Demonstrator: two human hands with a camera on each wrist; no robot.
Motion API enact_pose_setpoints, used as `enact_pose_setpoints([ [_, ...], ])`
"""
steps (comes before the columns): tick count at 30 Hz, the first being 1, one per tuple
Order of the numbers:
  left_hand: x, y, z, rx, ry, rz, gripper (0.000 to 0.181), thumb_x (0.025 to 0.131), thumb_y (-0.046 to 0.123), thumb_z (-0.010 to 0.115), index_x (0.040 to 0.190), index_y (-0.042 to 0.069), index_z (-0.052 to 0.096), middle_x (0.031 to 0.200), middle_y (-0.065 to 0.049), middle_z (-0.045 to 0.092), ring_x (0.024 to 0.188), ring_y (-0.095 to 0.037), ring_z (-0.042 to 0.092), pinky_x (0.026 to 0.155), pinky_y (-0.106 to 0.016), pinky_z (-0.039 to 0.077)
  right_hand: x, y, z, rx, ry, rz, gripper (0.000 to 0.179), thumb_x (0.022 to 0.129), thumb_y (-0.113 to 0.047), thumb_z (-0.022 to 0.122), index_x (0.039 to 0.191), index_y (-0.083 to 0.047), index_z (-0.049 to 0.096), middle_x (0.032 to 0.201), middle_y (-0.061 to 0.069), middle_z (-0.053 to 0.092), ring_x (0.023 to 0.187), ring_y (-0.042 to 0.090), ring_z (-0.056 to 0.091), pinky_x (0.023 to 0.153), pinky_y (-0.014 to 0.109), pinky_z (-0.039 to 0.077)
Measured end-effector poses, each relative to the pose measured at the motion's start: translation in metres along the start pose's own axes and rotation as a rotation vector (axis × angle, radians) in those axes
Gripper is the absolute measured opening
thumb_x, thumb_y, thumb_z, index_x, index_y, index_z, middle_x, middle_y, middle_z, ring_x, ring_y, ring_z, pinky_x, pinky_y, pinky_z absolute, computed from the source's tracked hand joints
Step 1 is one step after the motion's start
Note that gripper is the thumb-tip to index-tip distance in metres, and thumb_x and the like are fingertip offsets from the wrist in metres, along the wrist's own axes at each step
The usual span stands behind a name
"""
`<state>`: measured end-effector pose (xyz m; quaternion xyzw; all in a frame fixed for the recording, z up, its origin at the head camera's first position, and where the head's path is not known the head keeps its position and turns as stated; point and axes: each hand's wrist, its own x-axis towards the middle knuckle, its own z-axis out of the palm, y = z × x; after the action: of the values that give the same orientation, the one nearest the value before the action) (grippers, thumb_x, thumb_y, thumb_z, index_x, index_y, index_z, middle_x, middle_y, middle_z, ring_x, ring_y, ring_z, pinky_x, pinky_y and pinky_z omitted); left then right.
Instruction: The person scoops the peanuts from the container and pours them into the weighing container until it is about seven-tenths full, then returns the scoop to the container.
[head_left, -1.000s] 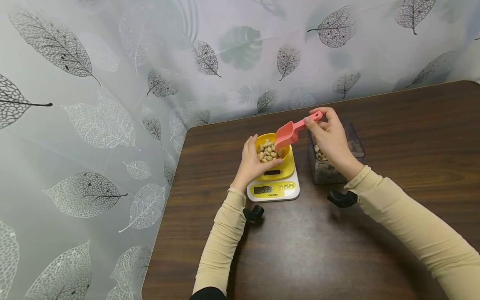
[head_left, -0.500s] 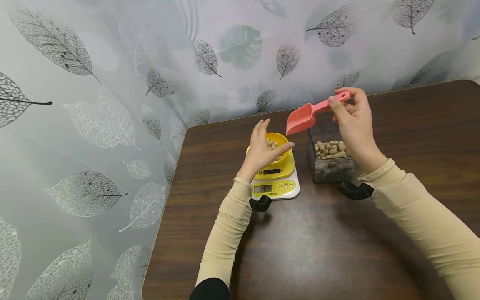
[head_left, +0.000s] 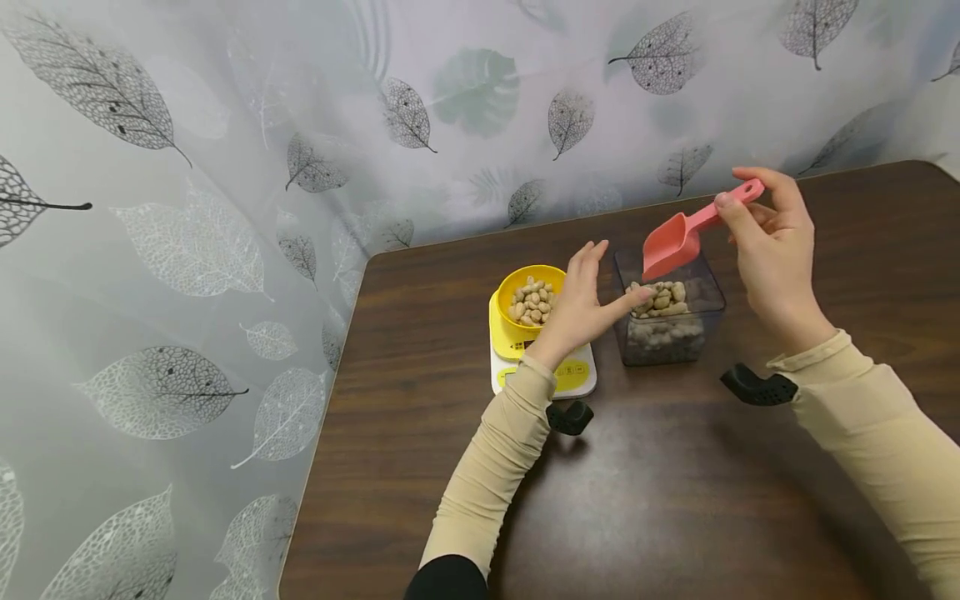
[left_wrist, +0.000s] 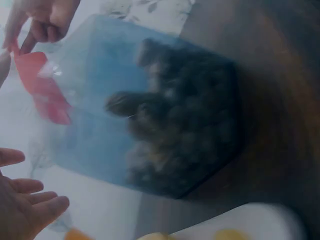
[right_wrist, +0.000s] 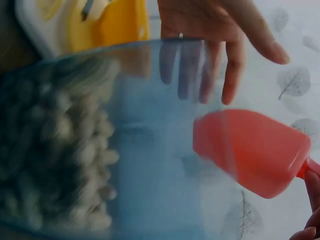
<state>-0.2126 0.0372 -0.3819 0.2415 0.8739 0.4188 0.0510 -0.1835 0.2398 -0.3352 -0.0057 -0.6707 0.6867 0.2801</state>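
My right hand [head_left: 780, 250] pinches the handle of a pink scoop [head_left: 671, 246] between thumb and fingers. The scoop tilts down over a clear, smoky plastic box [head_left: 663, 337], and no peanuts show in it. Unshelled peanuts [head_left: 660, 298] fill the lower part of the box. My left hand [head_left: 581, 312] reaches between bowl and box with fingers spread, holding nothing, its thumb overlapping the box's near left side. Behind it, a yellow bowl [head_left: 504, 293] with peanuts sits on a yellow and white kitchen scale [head_left: 577, 375]. The left wrist hides most of the scale's display.
Everything stands on a dark wood-grain table [head_left: 645, 500]. A leaf-patterned curtain [head_left: 480, 167] hangs along the table's back and left edges. Black wrist camera mounts [head_left: 757, 387] stick out below both wrists.
My right hand has carried the scoop rightward from over the bowl to over the box. My left hand has come off the bowl's rim and moved right toward the box.
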Motion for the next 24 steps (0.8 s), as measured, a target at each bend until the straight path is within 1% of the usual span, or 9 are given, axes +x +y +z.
enact_pose_setpoints([
  [3, -0.003, -0.003, 0.011, -0.008, -0.026, -0.014, 0.081, 0.085, 0.051, 0.059, 0.149, 0.029, 0.015, 0.158, 0.003, 0.008, 0.144, -0.018, 0.018, 0.111, -0.047, 0.032, -0.004, 0.007, -0.007, -0.203, -0.050, 0.003, 0.035, 0.090, -0.018, 0.060, 0.125, -0.022, 0.057, 0.093, -0.016, 0.055, 0.065, 0.004, 0.045, 0.050, 0.018, 0.030],
  [5, -0.004, -0.004, 0.016, -0.002, -0.038, -0.023, 0.079, 0.086, 0.052, 0.058, 0.149, 0.029, 0.016, 0.157, 0.002, 0.009, 0.144, -0.018, 0.020, 0.111, -0.046, 0.033, -0.006, 0.011, -0.011, -0.308, -0.082, -0.029, 0.035, 0.091, -0.021, 0.060, 0.125, -0.023, 0.058, 0.089, -0.022, 0.056, 0.061, 0.002, 0.044, 0.048, 0.018, 0.029],
  [7, -0.005, -0.005, 0.019, 0.001, -0.047, -0.028, 0.078, 0.086, 0.051, 0.058, 0.149, 0.030, 0.017, 0.157, 0.002, 0.010, 0.144, -0.019, 0.021, 0.111, -0.045, 0.033, -0.007, 0.013, -0.012, -0.368, -0.114, -0.080, 0.034, 0.090, -0.021, 0.061, 0.124, -0.022, 0.059, 0.083, -0.027, 0.057, 0.056, 0.001, 0.042, 0.046, 0.019, 0.028],
  [10, -0.006, -0.006, 0.021, 0.008, -0.061, -0.038, 0.078, 0.086, 0.052, 0.058, 0.149, 0.032, 0.017, 0.157, 0.001, 0.011, 0.144, -0.019, 0.022, 0.111, -0.044, 0.033, -0.007, 0.012, -0.012, -0.444, -0.149, -0.192, 0.032, 0.089, -0.021, 0.063, 0.121, -0.018, 0.062, 0.071, -0.029, 0.055, 0.047, 0.000, 0.036, 0.044, 0.020, 0.026],
  [13, -0.006, -0.007, 0.022, 0.016, -0.065, -0.037, 0.079, 0.085, 0.053, 0.059, 0.148, 0.034, 0.015, 0.157, 0.001, 0.014, 0.143, -0.017, 0.023, 0.111, -0.042, 0.034, -0.007, 0.010, -0.010, -0.514, -0.193, -0.291, 0.031, 0.088, -0.019, 0.064, 0.119, -0.016, 0.064, 0.066, -0.031, 0.050, 0.046, -0.002, 0.034, 0.043, 0.019, 0.026],
  [16, -0.006, -0.009, 0.023, 0.021, -0.062, -0.025, 0.081, 0.083, 0.053, 0.060, 0.148, 0.033, 0.015, 0.155, 0.001, 0.018, 0.141, -0.015, 0.026, 0.109, -0.037, 0.037, -0.006, 0.010, -0.007, -0.605, -0.242, -0.369, 0.029, 0.088, -0.018, 0.064, 0.117, -0.014, 0.064, 0.063, -0.024, 0.047, 0.048, -0.004, 0.033, 0.044, 0.018, 0.026],
  [19, -0.005, -0.010, 0.023, -0.020, -0.065, -0.020, 0.083, 0.083, 0.052, 0.062, 0.148, 0.033, 0.015, 0.154, 0.002, 0.021, 0.137, -0.014, 0.033, 0.101, -0.027, 0.045, -0.006, 0.012, -0.006, -0.680, -0.289, -0.412, 0.029, 0.088, -0.017, 0.064, 0.116, -0.012, 0.064, 0.062, -0.012, 0.046, 0.051, -0.004, 0.033, 0.047, 0.018, 0.026],
  [21, -0.005, -0.011, 0.023, -0.047, -0.066, -0.021, 0.083, 0.082, 0.051, 0.063, 0.148, 0.033, 0.015, 0.154, 0.002, 0.021, 0.135, -0.014, 0.035, 0.093, -0.021, 0.048, -0.006, 0.014, -0.005, -0.711, -0.311, -0.420, 0.028, 0.088, -0.017, 0.064, 0.116, -0.011, 0.064, 0.062, -0.006, 0.046, 0.053, -0.004, 0.034, 0.047, 0.017, 0.028],
  [24, -0.004, -0.012, 0.024, -0.077, -0.067, -0.022, 0.083, 0.082, 0.050, 0.064, 0.148, 0.034, 0.015, 0.154, 0.001, 0.021, 0.134, -0.015, 0.036, 0.086, -0.016, 0.050, -0.006, 0.017, -0.007, -0.722, -0.332, -0.380, 0.029, 0.090, -0.020, 0.062, 0.118, -0.013, 0.062, 0.066, 0.000, 0.054, 0.053, -0.005, 0.037, 0.046, 0.016, 0.030],
])
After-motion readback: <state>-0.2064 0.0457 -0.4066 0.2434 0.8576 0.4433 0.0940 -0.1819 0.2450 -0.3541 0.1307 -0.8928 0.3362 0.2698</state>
